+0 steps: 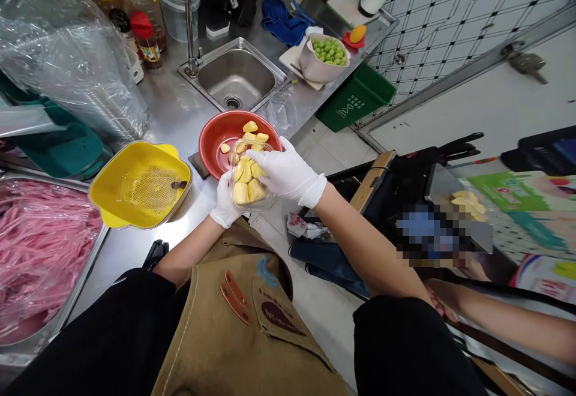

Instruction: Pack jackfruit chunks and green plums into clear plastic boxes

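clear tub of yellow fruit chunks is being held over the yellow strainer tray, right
No, in the head view the clear plastic tub, held in the gloved left hand and right hand, is over the red bowl, not the yellow strainer tray. The yellow fruit chunks in it are as you said.

Fruit chunks (249, 127) lie in a bowl (211, 138) on the counter (175, 114), with a strainer tray (112, 204) to its left and the sink (236, 75) behind it; a faucet (191, 24) stands behind the sink, a bin (355, 99) right of it.
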Action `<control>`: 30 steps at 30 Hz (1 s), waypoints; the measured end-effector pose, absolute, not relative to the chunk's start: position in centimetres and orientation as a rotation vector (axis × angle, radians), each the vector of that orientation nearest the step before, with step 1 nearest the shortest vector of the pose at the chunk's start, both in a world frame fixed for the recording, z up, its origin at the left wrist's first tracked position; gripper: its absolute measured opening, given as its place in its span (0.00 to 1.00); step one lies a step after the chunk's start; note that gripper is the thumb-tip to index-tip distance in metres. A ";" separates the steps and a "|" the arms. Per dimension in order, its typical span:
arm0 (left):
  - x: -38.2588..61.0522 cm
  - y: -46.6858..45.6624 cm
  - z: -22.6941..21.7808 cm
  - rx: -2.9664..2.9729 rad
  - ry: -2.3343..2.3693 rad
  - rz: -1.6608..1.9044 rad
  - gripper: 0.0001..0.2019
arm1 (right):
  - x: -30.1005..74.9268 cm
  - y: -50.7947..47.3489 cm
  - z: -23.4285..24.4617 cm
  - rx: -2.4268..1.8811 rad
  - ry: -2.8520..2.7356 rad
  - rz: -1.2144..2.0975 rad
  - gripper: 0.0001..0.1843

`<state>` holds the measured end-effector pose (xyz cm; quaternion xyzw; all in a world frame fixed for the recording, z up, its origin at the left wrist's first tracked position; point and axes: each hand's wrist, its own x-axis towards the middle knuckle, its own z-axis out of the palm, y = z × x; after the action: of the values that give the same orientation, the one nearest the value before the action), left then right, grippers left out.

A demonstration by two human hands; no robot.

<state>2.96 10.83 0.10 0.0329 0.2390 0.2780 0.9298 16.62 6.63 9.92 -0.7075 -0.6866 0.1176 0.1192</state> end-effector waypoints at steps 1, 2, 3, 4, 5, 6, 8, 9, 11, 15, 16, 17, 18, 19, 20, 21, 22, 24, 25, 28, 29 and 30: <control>3.0 10.8 -0.1 0.078 0.489 0.563 0.19 | 16.7 6.6 9.9 -2.068 -2.045 0.344 0.24; 3.0 10.8 -0.3 0.087 0.489 0.560 0.19 | 16.8 6.6 10.0 -2.069 -2.092 0.343 0.27; 3.0 10.8 -0.4 0.096 0.491 0.561 0.19 | 16.8 6.5 10.0 -2.061 -2.129 0.348 0.29; 3.0 10.8 -0.6 0.103 0.494 0.565 0.20 | 16.9 6.3 10.1 -2.044 -2.144 0.363 0.32; 2.9 10.8 -0.7 0.111 0.497 0.567 0.20 | 17.0 6.0 10.1 -2.019 -2.135 0.385 0.34; 2.8 10.8 -0.8 0.117 0.493 0.557 0.20 | 17.3 5.6 10.1 -1.985 -2.107 0.411 0.35; 2.6 10.8 -1.0 0.120 0.480 0.501 0.21 | 18.2 4.8 9.8 -1.894 -1.988 0.453 0.33; 2.5 10.8 -1.2 0.115 0.476 0.457 0.21 | 19.0 4.5 9.4 -1.850 -1.893 0.448 0.31; 2.5 10.8 -1.5 0.088 0.483 0.357 0.24 | 20.9 4.6 8.3 -1.799 -1.640 0.361 0.27; 2.5 10.7 -2.1 0.032 0.486 0.189 0.26 | 24.7 7.8 4.5 -1.940 -1.251 0.213 0.23; 2.5 10.7 -2.2 0.023 0.463 0.163 0.27 | 25.3 9.0 3.5 -2.019 -1.261 0.236 0.23; 2.5 10.8 -2.3 0.016 0.435 0.143 0.27 | 25.7 10.1 2.5 -2.108 -1.310 0.268 0.23; 2.4 10.9 -2.4 0.008 0.413 0.136 0.28 | 25.9 11.2 1.8 -2.198 -1.382 0.299 0.24; 2.3 11.0 -2.4 -0.001 0.404 0.141 0.29 | 25.9 12.2 1.2 -2.283 -1.465 0.324 0.26; 2.3 11.2 -2.4 -0.013 0.411 0.156 0.29 | 25.8 13.1 0.8 -2.360 -1.544 0.342 0.27; 2.2 11.4 -2.3 -0.028 0.432 0.178 0.29 | 25.6 13.9 0.6 -2.428 -1.614 0.359 0.27; 2.1 11.6 -2.2 -0.045 0.462 0.207 0.29 | 25.4 14.5 0.4 -2.487 -1.671 0.374 0.27; 2.0 12.0 -1.9 -0.080 0.524 0.260 0.29 | 25.1 15.4 0.4 -2.571 -1.753 0.392 0.26; 2.0 12.3 -1.8 -0.093 0.549 0.276 0.29 | 25.1 15.7 0.3 -2.592 -1.777 0.393 0.24; 1.9 12.7 -1.3 -0.102 0.600 0.272 0.29 | 25.7 15.4 0.1 -2.525 -1.676 0.388 0.20; 1.9 12.8 -1.1 -0.098 0.612 0.259 0.28 | 26.1 15.0 0.1 -2.451 -1.563 0.398 0.19; 1.9 12.8 -1.0 -0.092 0.619 0.247 0.28 | 26.5 14.4 0.2 -2.350 -1.421 0.426 0.17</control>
<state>1.95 12.83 -0.98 -0.0453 0.3035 0.1210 0.9440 26.47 14.41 0.22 -0.8317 -0.5030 0.1509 0.1803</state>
